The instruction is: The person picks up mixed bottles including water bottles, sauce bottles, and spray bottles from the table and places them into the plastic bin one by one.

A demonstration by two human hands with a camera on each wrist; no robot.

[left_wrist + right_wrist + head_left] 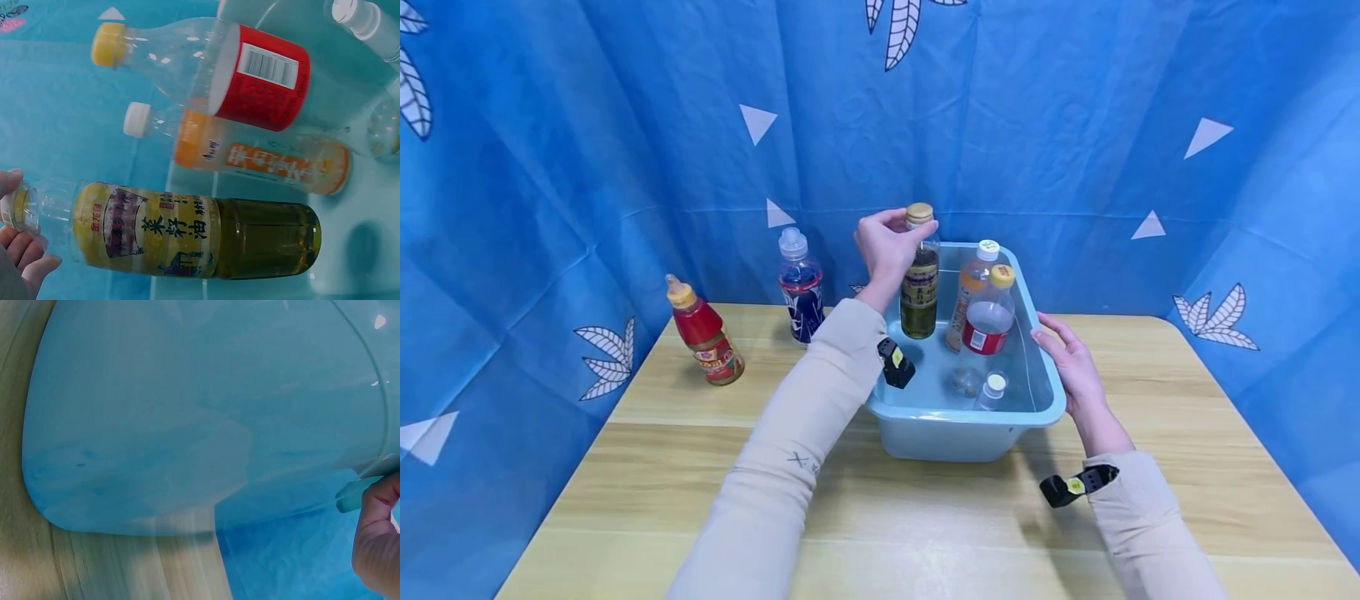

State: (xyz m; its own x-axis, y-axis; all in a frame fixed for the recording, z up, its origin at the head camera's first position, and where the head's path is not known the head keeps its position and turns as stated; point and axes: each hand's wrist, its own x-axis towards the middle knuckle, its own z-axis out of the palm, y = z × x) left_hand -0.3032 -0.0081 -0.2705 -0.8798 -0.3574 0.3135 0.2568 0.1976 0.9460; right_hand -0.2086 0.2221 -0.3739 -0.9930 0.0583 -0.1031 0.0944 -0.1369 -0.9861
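Observation:
My left hand (pixel 887 250) pinches a bottle of yellow-green cooking oil (pixel 919 292) at its neck, just under the tan cap. The bottle hangs upright inside the left part of a light blue plastic basin (pixel 958 437), and its yellow label shows in the left wrist view. My right hand (pixel 1071 367) grips the basin's right rim; in the right wrist view its fingers (pixel 378 512) curl at the edge. Beside the oil, within the basin, stand an orange-labelled drink bottle (pixel 265 156) and a red-labelled clear bottle (pixel 269 78) with a yellow cap.
A small white-capped clear bottle (pixel 992 392) is at the basin's near end. Left of the basin, a red sauce bottle (pixel 706 337) and a dark blue drink bottle (pixel 802 292) stand on the wooden table (pixel 647 500). A blue curtain (pixel 700 125) hangs behind.

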